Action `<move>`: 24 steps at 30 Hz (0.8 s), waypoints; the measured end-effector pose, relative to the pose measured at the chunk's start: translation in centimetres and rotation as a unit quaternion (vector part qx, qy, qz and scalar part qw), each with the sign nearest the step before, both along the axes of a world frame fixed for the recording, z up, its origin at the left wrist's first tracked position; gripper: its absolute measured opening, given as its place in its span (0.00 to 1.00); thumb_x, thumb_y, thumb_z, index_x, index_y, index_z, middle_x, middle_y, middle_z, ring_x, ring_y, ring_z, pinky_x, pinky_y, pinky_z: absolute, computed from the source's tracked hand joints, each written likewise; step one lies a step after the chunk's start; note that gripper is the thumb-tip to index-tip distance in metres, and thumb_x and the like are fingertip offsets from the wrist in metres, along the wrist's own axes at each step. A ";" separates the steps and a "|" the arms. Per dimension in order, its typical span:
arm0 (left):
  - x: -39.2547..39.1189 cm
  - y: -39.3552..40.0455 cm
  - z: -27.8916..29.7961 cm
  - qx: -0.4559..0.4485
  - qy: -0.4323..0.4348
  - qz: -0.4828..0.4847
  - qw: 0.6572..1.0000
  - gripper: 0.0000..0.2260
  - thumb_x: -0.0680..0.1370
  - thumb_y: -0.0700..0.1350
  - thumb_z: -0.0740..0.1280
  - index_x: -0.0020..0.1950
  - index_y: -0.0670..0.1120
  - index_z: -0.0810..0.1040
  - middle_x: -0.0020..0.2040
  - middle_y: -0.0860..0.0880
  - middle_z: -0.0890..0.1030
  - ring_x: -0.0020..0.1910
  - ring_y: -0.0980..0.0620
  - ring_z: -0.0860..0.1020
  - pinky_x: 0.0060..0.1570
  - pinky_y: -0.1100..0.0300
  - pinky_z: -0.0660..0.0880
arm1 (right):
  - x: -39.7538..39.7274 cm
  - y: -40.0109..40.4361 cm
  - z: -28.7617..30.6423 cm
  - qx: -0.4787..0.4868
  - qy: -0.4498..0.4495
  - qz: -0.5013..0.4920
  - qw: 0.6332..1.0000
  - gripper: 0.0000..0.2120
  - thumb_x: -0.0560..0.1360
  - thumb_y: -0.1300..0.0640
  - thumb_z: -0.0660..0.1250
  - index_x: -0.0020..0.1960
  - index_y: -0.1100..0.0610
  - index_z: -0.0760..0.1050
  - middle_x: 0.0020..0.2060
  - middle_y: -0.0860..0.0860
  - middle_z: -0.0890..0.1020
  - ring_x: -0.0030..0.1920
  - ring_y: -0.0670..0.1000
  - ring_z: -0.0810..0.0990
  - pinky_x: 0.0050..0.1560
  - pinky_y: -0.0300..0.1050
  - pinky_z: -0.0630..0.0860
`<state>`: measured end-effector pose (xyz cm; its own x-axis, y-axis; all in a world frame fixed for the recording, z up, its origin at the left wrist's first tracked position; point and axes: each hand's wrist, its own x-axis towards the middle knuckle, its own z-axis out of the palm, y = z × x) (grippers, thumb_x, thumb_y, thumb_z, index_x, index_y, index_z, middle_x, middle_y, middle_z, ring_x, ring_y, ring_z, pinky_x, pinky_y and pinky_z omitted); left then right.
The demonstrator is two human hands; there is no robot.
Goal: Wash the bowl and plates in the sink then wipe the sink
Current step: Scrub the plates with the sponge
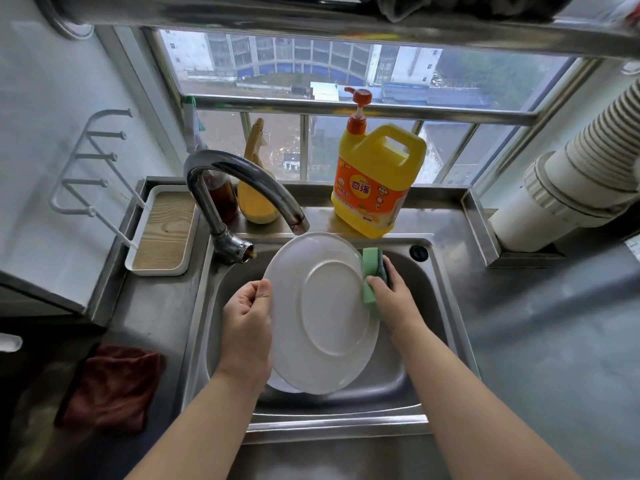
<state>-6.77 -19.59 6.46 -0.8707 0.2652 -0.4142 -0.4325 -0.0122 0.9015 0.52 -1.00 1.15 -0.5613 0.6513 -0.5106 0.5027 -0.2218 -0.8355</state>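
While the left hand (247, 313) pinches the rim of the white plate (322, 313), held tilted over the sink (346, 415) with its underside up, the right hand (391, 292) clutches a green sponge (371, 271) against the far edge. A good scrub probably means firm strokes round the foot ring, turning the plate steadily. Another white dish (282, 384) waits below; the tap (242, 181) spout sits just beyond, detergent bottle (375, 181) behind.

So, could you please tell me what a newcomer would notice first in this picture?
Probably the white plate held tilted over the sink, underside up, the left hand pinching its rim while the right hand presses a green sponge to its edge. Next, the yellow detergent jug with a red pump on the ledge behind.
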 end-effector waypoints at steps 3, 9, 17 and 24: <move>0.3 -0.8 -0.8 0.017 -0.007 -0.020 1.000 0.12 0.82 0.46 0.58 0.48 0.41 0.77 0.42 0.43 0.79 0.43 0.46 0.75 0.44 0.52 0.73 | 0.4 0.2 0.0 -0.033 0.043 -0.009 0.998 0.27 0.78 0.54 0.62 0.73 0.39 0.60 0.63 0.48 0.74 0.57 0.50 0.76 0.58 0.52 0.76; 0.0 -2.4 -1.9 0.059 -0.043 -0.130 0.989 0.08 0.78 0.48 0.63 0.47 0.45 0.78 0.42 0.47 0.81 0.43 0.48 0.76 0.44 0.55 0.75 | 0.9 1.1 0.8 -0.035 0.165 -0.011 0.986 0.28 0.70 0.60 0.67 0.63 0.37 0.67 0.61 0.49 0.74 0.57 0.51 0.78 0.52 0.48 0.80; -4.8 -1.2 0.5 0.017 -0.065 -0.349 0.935 0.13 0.77 0.49 0.66 0.58 0.45 0.80 0.50 0.44 0.83 0.47 0.47 0.82 0.48 0.55 0.79 | -0.7 2.0 5.6 0.071 0.123 0.253 0.957 0.30 0.73 0.66 0.65 0.64 0.34 0.69 0.61 0.42 0.69 0.59 0.47 0.73 0.50 0.36 0.78; -3.0 1.8 -0.2 -0.014 -0.012 -0.221 0.975 0.11 0.82 0.45 0.59 0.47 0.44 0.80 0.37 0.48 0.83 0.35 0.53 0.80 0.37 0.58 0.77 | -2.0 -1.2 4.6 0.368 -0.040 0.238 0.898 0.28 0.74 0.38 0.55 0.73 0.35 0.55 0.70 0.44 0.54 0.70 0.50 0.52 0.72 0.52 0.49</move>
<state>-9.76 -17.80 6.29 -0.6638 0.6002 -0.4462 -0.4117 0.2048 0.8880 -1.47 -2.16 5.70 -0.8465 0.5245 -0.0912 0.4591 0.6325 -0.6239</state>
